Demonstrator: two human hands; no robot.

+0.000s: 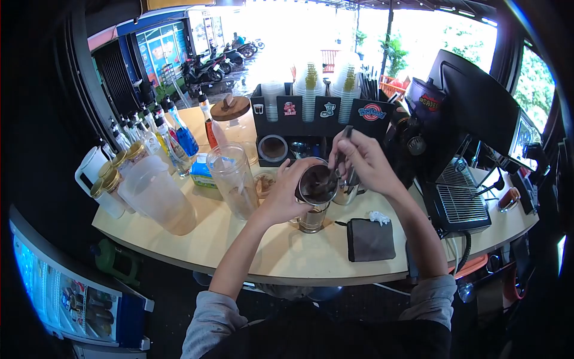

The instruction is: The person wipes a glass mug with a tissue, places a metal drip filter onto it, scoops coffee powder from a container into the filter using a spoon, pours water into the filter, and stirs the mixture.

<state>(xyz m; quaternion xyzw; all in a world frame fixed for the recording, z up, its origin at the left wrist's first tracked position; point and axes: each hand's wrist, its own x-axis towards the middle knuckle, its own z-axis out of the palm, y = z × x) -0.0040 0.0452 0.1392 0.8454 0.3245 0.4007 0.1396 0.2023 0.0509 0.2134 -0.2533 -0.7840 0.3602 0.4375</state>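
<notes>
My left hand (288, 194) is wrapped round a cup (315, 186) with dark contents, tilted so that its opening faces me. Between the fingers of my right hand (363, 157) is a dark-handled utensil (341, 157), and its lower end reaches into the cup. Right below the cup stands a clear glass (313, 220) on the counter. A metal pitcher (347, 192) is partly hidden behind my right hand. Left of my left hand are a tall clear pitcher (232, 179) and a small round container (263, 183).
A folded dark cloth (371, 240) with a white crumpled tissue lies on the counter (269, 263). Syrup bottles (185, 139), jars and a large plastic pitcher (158, 194) stand left. A black cup organizer (323, 110) stands behind, an espresso machine (460, 197) right.
</notes>
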